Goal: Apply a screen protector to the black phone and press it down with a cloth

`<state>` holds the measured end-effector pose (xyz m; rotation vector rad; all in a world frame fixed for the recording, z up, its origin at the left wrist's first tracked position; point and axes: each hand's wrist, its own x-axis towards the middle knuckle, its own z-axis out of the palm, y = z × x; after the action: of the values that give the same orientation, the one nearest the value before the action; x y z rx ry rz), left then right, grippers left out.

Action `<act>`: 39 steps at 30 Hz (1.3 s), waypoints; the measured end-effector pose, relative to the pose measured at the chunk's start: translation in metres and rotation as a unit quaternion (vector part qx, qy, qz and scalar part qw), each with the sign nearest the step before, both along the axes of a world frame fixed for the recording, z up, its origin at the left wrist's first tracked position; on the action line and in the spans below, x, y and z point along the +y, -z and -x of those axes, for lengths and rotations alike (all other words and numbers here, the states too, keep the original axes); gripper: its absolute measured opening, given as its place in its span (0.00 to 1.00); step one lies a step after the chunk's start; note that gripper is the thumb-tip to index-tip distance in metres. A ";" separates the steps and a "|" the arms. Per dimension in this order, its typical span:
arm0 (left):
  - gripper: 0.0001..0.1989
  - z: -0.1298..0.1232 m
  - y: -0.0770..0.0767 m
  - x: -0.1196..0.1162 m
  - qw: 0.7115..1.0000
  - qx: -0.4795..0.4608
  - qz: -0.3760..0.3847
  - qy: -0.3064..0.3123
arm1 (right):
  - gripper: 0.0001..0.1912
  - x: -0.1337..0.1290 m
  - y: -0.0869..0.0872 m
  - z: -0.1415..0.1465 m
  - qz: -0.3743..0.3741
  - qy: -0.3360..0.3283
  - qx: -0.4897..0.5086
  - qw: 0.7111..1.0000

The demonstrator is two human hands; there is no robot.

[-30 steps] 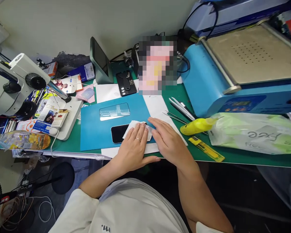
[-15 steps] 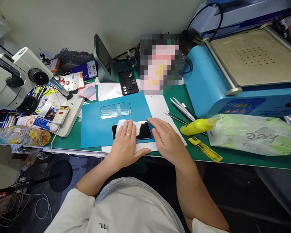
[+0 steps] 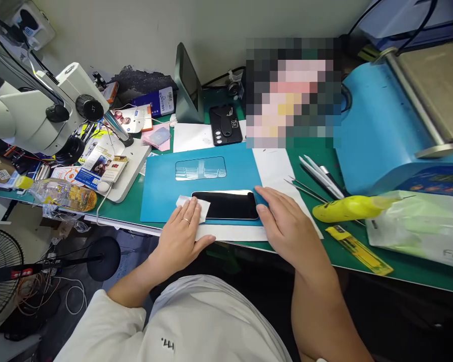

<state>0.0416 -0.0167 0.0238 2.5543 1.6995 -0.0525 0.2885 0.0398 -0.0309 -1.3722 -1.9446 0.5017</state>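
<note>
A phone with a black screen (image 3: 232, 205) lies face up on a blue mat (image 3: 158, 186). My left hand (image 3: 181, 231) rests flat, fingers stretched, on a folded white wipe (image 3: 204, 210) over the phone's left end; the thumb points right. At the phone's right end is my right hand (image 3: 287, 221), its fingers extended and the fingertips beside the phone's edge. Behind the phone, a clear screen sheet with a dark outline (image 3: 200, 169) lies on the mat. White paper (image 3: 230, 233) shows under the mat's front edge.
A microscope (image 3: 64, 108) and a bottle (image 3: 64, 194) stand or lie at left. To the right are tweezers (image 3: 305, 189), a yellow bottle (image 3: 347, 209), a yellow packet (image 3: 358, 250), a wipes pack (image 3: 419, 226) and a blue machine (image 3: 377, 120). A black phone case (image 3: 225, 124) lies behind.
My left hand has slid the wipe leftward along the phone, uncovering more of the black screen. My right hand stays by the right end. The camera view has shifted left.
</note>
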 end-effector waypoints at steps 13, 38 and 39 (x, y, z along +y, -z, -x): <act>0.37 -0.008 0.012 -0.002 0.999 -0.028 -0.014 -0.012 | 0.26 0.000 -0.006 0.003 0.001 0.001 -0.014 1.000; 0.41 -0.088 0.026 0.044 0.990 -0.039 -0.033 0.129 | 0.25 0.003 -0.008 0.000 -0.004 0.039 0.043 0.998; 0.42 -0.089 0.025 0.048 0.990 -0.043 -0.032 0.132 | 0.24 0.003 -0.008 -0.001 0.002 0.043 0.053 0.998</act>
<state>0.1310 0.0309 -0.0013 2.7678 1.3466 0.0990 0.2891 0.0428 -0.0224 -1.3969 -1.7928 0.5257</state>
